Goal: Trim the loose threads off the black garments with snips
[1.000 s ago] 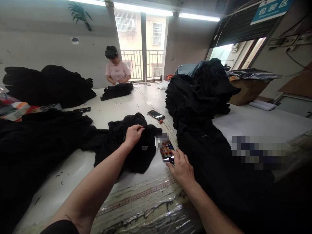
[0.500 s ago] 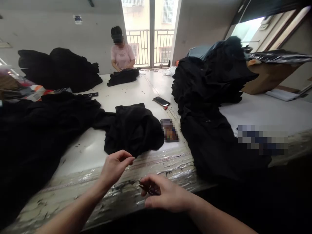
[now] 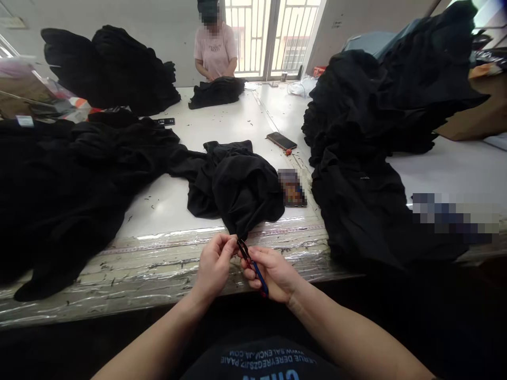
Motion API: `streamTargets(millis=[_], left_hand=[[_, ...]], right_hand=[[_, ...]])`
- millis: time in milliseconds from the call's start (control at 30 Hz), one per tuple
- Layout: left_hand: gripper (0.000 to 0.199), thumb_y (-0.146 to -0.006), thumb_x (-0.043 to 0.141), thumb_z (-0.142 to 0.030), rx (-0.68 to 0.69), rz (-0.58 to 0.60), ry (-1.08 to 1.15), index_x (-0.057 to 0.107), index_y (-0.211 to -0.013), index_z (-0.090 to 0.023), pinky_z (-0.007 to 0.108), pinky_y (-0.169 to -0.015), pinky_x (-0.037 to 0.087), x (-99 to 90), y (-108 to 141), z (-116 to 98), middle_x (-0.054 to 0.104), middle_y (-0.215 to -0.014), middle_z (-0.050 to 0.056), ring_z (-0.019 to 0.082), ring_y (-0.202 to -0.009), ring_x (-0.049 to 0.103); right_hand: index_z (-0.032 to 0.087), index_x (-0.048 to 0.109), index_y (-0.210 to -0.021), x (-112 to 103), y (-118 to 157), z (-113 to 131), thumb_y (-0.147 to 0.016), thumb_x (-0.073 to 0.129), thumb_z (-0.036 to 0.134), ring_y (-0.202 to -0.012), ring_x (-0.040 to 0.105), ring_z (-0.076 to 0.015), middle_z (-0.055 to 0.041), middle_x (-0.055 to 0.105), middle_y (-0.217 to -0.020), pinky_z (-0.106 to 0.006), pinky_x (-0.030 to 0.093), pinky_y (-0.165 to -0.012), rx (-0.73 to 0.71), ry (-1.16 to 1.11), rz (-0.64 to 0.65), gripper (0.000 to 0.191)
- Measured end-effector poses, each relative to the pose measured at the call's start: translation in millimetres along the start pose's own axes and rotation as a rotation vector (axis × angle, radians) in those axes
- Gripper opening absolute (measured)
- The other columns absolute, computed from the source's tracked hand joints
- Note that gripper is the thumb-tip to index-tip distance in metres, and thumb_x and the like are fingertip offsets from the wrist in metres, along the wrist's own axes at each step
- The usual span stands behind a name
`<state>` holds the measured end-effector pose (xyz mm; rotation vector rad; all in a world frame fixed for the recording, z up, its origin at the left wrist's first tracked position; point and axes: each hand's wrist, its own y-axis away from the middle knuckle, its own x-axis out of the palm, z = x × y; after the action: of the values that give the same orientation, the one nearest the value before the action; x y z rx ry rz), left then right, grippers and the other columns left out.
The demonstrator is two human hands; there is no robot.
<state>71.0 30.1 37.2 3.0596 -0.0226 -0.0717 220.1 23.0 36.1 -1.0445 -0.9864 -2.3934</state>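
Note:
A crumpled black garment [image 3: 247, 184] lies on the table in front of me, its near corner drawn down toward my hands. My left hand [image 3: 217, 261] is closed in a pinch at that corner, thumb against fingers. In my closed right hand [image 3: 273, 272] are thread snips [image 3: 257, 272] with blue and red handles. Their dark blades point up and left, touching or nearly touching the cloth beside my left fingertips. Whether the blades are apart at the tips I cannot tell.
Black cloth heaps lie left [image 3: 71, 195] and right [image 3: 356, 211]. A phone [image 3: 282, 140] and a blurred-out flat device [image 3: 293, 190] lie beyond the garment. Across the white table [image 3: 222, 121], a person in a pink shirt [image 3: 216, 50] handles a folded black stack [image 3: 217, 92].
My hands have come together at the garment's near corner. The snips have turned upward in my right hand, toward my left fingertips. My view has tilted down.

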Motion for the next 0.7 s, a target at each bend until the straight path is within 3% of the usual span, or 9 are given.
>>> streamTargets(millis=[100,300,400,467,500,600,633,700], left_hand=[[0.021,-0.087,0.052,-0.037,0.059,-0.006,-0.152,0.059,-0.087,-0.018,0.031,-0.074,0.049,-1.9,2.7,2.3,0.065,-0.077,0.003,0.017,-0.073,0.062],[0.02,-0.089,0.05,-0.037,0.09,0.019,-0.232,0.06,-0.09,-0.019,0.03,-0.077,0.048,2.2,4.5,5.7,0.066,-0.078,0.002,0.017,-0.078,0.062],[0.021,-0.09,0.048,-0.036,0.095,0.014,-0.265,0.06,-0.088,-0.02,0.031,-0.083,0.047,0.6,7.5,2.4,0.068,-0.095,0.005,0.018,-0.088,0.063],[0.022,-0.089,0.047,-0.036,0.155,0.063,-0.357,0.061,-0.081,-0.02,0.032,-0.082,0.047,-11.7,11.3,-5.7,0.067,-0.105,0.007,0.019,-0.091,0.063],[0.026,-0.089,0.047,-0.036,0.174,0.134,-0.418,0.061,-0.075,-0.02,0.031,-0.078,0.048,-22.1,13.0,-11.8,0.068,-0.099,0.007,0.019,-0.086,0.063],[0.042,-0.09,0.042,-0.042,0.084,0.339,-0.601,0.058,-0.058,-0.021,0.028,-0.058,0.046,-63.7,12.2,-34.5,0.064,-0.062,0.003,0.017,-0.058,0.06],[0.041,-0.089,0.044,-0.044,0.054,0.295,-0.664,0.06,-0.059,-0.021,0.028,-0.055,0.045,-76.9,8.5,-42.1,0.062,-0.058,0.002,0.017,-0.055,0.059],[0.031,-0.085,0.051,-0.047,0.058,0.086,-0.745,0.066,-0.076,-0.022,0.028,-0.057,0.046,-93.8,-4.6,-54.4,0.066,-0.066,0.001,0.019,-0.06,0.062]], right_hand=[[0.012,0.061,-0.087,-3.6,-1.8,1.1,-0.071,0.075,0.034,-0.051,0.046,-0.0054,-0.0002,0.056,-0.069,-0.015,0.024,-0.041,0.016,-0.017,0.032,0.03],[0.014,0.057,-0.081,-4.7,-6.0,1.4,-0.068,0.077,0.032,-0.047,0.043,-0.0041,0.0012,0.055,-0.066,-0.015,0.018,-0.039,-0.001,-0.03,0.014,0.03],[0.014,0.056,-0.078,-3.3,-4.7,0.5,-0.068,0.077,0.032,-0.043,0.039,-0.0026,0.0026,0.054,-0.063,-0.016,0.016,-0.037,-0.013,0.009,0.008,0.029],[0.014,0.057,-0.079,-3.4,-0.7,4.4,-0.07,0.076,0.034,-0.042,0.039,-0.0027,0.0027,0.054,-0.063,-0.016,0.017,-0.036,-0.045,0.087,0.006,0.029],[0.014,0.058,-0.079,-3.9,2.2,9.0,-0.07,0.075,0.036,-0.041,0.039,-0.0031,0.0024,0.054,-0.063,-0.016,0.018,-0.036,-0.084,0.144,-0.007,0.029],[0.015,0.06,-0.082,-7.4,10.4,34.0,-0.069,0.074,0.04,-0.045,0.042,-0.0048,0.0012,0.056,-0.065,-0.017,0.023,-0.037,-0.295,0.328,-0.121,0.032],[0.015,0.06,-0.083,-8.9,11.8,45.3,-0.069,0.075,0.04,-0.046,0.043,-0.0054,0.0009,0.056,-0.067,-0.017,0.025,-0.038,-0.38,0.376,-0.172,0.032],[0.016,0.06,-0.087,-11.8,9.8,69.1,-0.069,0.073,0.041,-0.049,0.044,-0.0066,0.0006,0.056,-0.07,-0.019,0.028,-0.04,-0.557,0.451,-0.262,0.034]])
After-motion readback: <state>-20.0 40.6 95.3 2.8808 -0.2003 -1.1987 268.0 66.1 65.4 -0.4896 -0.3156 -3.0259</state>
